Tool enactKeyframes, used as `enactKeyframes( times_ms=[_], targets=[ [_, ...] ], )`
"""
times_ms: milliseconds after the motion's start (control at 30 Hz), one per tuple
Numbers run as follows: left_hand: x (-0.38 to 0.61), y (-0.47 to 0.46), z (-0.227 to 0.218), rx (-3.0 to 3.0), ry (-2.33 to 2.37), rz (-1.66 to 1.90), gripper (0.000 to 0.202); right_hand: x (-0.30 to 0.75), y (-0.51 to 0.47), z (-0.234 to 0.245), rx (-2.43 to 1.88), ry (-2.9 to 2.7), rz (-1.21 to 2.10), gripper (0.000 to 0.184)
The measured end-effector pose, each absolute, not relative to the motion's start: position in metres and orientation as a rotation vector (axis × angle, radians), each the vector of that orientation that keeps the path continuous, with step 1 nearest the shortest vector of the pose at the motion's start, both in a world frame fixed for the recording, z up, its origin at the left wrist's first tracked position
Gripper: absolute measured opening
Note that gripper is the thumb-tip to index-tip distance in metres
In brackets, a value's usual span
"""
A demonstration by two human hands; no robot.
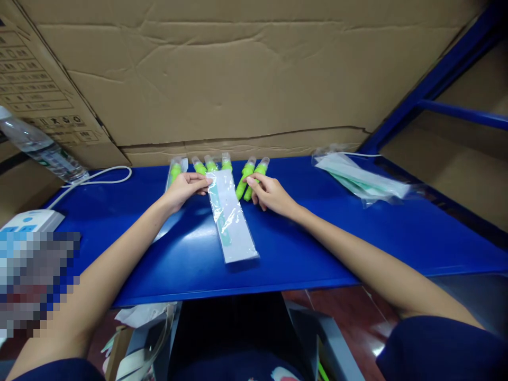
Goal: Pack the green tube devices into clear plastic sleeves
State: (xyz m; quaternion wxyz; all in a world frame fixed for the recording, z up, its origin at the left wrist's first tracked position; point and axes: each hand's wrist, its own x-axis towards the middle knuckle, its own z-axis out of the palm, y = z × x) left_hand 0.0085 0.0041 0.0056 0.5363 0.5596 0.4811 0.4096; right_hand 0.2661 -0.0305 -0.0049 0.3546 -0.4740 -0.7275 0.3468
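Note:
A long clear plastic sleeve with a white card inside (232, 222) lies lengthwise on the blue table (317, 233). My left hand (184, 189) pinches the sleeve's far left corner. My right hand (270, 193) rests just right of the sleeve, its fingers closed around a green tube (251, 182) near its clear cap. Several more green tubes with clear caps (210, 165) lie in a row at the table's back edge, just beyond both hands.
A pile of bagged items (363, 180) lies at the back right. A white power strip (29, 219) with its cable and a water bottle (42, 148) sit at the left. Cardboard (238, 79) walls the back. A blue rack frame (436, 79) rises on the right.

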Motion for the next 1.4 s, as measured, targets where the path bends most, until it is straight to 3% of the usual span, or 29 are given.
enactKeyframes(
  times_ms=[267, 467, 600, 733, 1067, 1400],
  targets=[
    [0.007, 0.011, 0.008, 1.083, 1.14, 1.163, 0.024, 0.277, -0.022, -0.003, -1.62, -2.166, 0.513, 0.029],
    [0.006, 0.014, 0.007, 0.99, 1.194, 1.173, 0.033, 0.287, -0.017, 0.001, -1.543, -2.099, 0.605, 0.04],
    [0.006, 0.013, 0.005, 1.015, 1.194, 1.109, 0.04, 0.301, -0.005, -0.006, -1.527, -2.093, 0.154, 0.035],
    [0.006, 0.01, 0.002, 1.065, 1.187, 1.062, 0.04, 0.315, 0.008, -0.019, -1.433, -2.289, -0.042, 0.046],
    [0.003, 0.008, 0.003, 1.271, 1.217, 1.006, 0.051, 0.317, 0.005, -0.008, -1.408, -2.533, -0.131, 0.019],
    [0.004, 0.005, 0.006, 1.396, 1.228, 0.967, 0.065, 0.319, 0.001, 0.004, -1.295, -2.417, -0.232, 0.024]
  ],
)
